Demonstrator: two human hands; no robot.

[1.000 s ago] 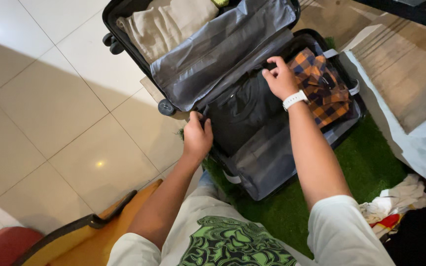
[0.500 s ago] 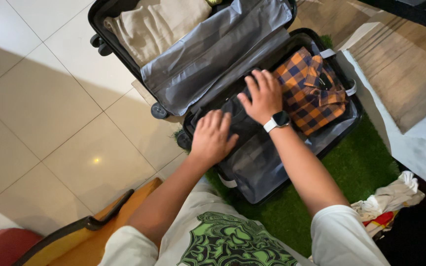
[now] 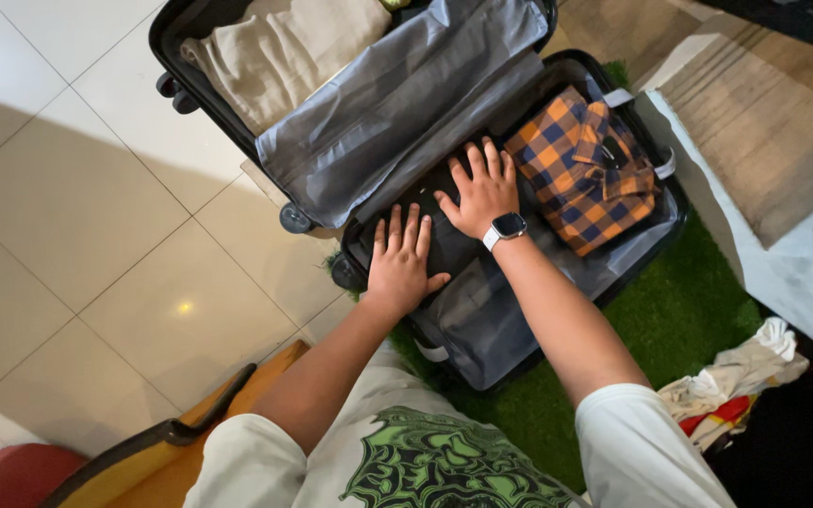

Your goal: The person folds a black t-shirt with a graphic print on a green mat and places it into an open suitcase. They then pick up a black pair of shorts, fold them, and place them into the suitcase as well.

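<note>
Both your hands lie flat on the folded black garment (image 3: 444, 240) in the near half of the open suitcase (image 3: 656, 230). Your left hand (image 3: 399, 266) has its fingers spread, palm down; your right hand (image 3: 484, 193) is splayed the same way beside it. The garment's long axis runs along the suitcase's length, just beside the plaid shirt (image 3: 581, 169).

Near half of suitcase (image 3: 656, 235) was crowded: both hands lay flat on black garment (image 3: 449, 246), plaid shirt (image 3: 581, 169) just beside. Grey divider flap (image 3: 397, 103) draped across the hinge, blocking passage to the far half, where beige clothing (image 3: 279, 52) filled the space. Bare lining (image 3: 491, 315) stayed open toward the near rim. Tiled floor (image 3: 77, 207) left of the case gave room; clothes heap (image 3: 736, 381) sat on the green turf (image 3: 698, 310) to the right.
</note>
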